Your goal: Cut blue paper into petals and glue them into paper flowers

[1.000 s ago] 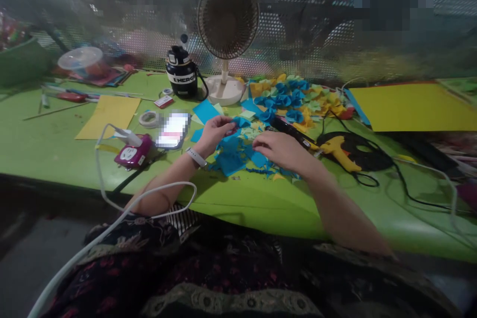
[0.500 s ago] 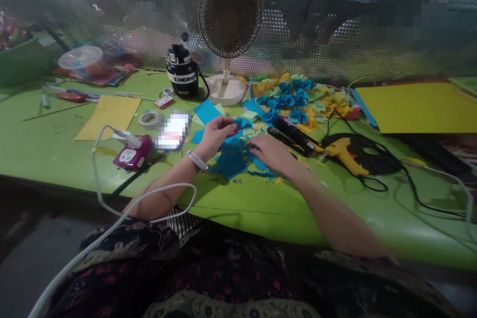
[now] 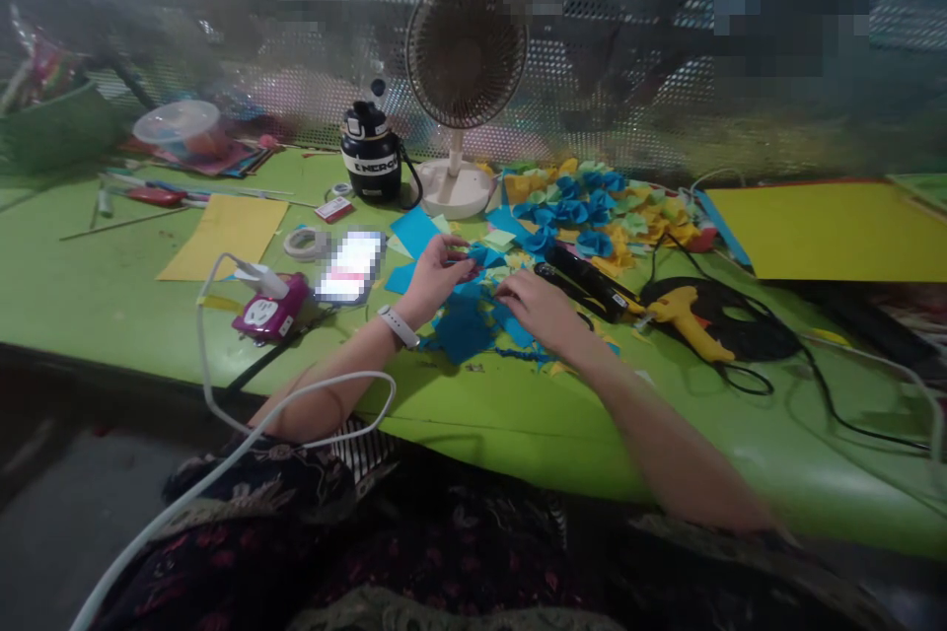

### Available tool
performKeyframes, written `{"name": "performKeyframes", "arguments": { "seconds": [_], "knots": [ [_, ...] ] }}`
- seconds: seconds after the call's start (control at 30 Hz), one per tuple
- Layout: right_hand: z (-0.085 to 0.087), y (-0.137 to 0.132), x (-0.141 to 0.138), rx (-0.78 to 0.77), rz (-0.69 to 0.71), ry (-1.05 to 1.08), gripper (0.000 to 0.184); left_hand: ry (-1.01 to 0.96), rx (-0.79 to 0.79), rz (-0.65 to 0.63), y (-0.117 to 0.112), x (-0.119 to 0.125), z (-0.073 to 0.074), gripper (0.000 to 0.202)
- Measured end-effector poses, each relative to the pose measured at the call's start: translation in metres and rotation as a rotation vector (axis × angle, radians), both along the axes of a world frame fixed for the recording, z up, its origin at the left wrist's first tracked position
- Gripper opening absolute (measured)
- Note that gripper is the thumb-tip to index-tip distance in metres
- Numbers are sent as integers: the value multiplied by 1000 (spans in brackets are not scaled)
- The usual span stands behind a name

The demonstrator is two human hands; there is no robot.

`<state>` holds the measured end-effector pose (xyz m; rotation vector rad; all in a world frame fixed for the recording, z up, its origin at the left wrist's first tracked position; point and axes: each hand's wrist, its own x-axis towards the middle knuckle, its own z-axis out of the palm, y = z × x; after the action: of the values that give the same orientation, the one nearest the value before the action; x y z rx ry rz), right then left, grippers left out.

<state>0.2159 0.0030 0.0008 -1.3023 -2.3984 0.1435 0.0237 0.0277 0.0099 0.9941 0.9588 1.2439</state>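
Note:
My left hand (image 3: 438, 278), with a white watch on its wrist, pinches a small folded blue paper flower (image 3: 480, 256) between thumb and fingers. My right hand (image 3: 539, 308) is close by on the right, its fingers curled together above the scraps; whatever they hold, if anything, is hidden. Under and between both hands lie dark blue paper pieces (image 3: 465, 323) and pale green and yellow paper bits. A pile of finished-looking blue, yellow and green paper flowers (image 3: 573, 207) sits just beyond.
A yellow glue gun (image 3: 688, 323) and a black stapler-like tool (image 3: 588, 284) lie to the right, with trailing cords. Leftward are a phone (image 3: 350, 266), a purple power socket (image 3: 272, 309) and a tape roll (image 3: 305, 243). A fan (image 3: 466, 49) and black bottle (image 3: 372, 158) stand behind.
The view has tilted slightly, so the whole scene sits lower and further right. The blue paper in my left hand shows a more gathered shape; both hands stay at nearly the same place.

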Motion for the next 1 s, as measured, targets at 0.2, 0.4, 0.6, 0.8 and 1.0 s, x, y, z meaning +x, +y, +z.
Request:
{"name": "performKeyframes", "arguments": {
  "seconds": [0.2,0.4,0.6,0.8,1.0],
  "knots": [
    [12,-5,1,299,-21,264,19,3,-43,-103,-8,5,0,19],
    [12,-5,3,393,-24,141,24,6,-72,-189,-15,7,6,4],
    [11,-4,5,394,-3,46,29,-28,-66,-244,-15,4,4,28],
    [10,-4,6,460,-13,0,28,1,-7,-270,-12,6,-4,27],
    [14,-6,4,433,-53,73,26,-1,17,-261,-12,8,-6,33]
  ]
}}
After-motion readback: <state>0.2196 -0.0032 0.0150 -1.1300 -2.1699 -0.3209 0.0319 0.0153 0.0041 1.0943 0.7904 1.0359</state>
